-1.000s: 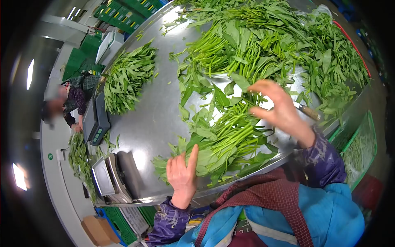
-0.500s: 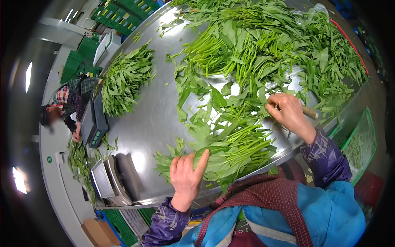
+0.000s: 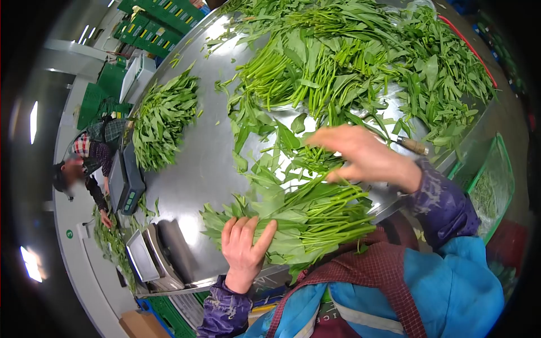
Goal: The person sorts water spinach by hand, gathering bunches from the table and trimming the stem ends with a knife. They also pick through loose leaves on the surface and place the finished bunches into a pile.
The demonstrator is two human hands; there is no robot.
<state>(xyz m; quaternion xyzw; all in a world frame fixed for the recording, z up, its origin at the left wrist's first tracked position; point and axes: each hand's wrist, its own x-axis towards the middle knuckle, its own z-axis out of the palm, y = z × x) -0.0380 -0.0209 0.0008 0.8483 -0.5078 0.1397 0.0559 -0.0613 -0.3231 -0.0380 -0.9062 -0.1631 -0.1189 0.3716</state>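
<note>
A curved steel surface is filling the view and carrying a broad heap of long-stemmed greens across its far part. The left hand is lying flat with its grip released. Its fingers are spreading over the leafy end of a bundle at the near edge, seemingly pinning it so the stems are lying side by side and pointing right. The right hand is hovering, blurred, just above the bundle's stem end. Its fingers are curling, but I cannot tell whether its grip is closing on any stems. Just beyond it a knife is lying among loose leaves, handle toward that hand. Further left a separate pile is sitting well apart. A scale is standing at the surface's edge, and another person is bending nearby. A green crate is standing low on the right.
</note>
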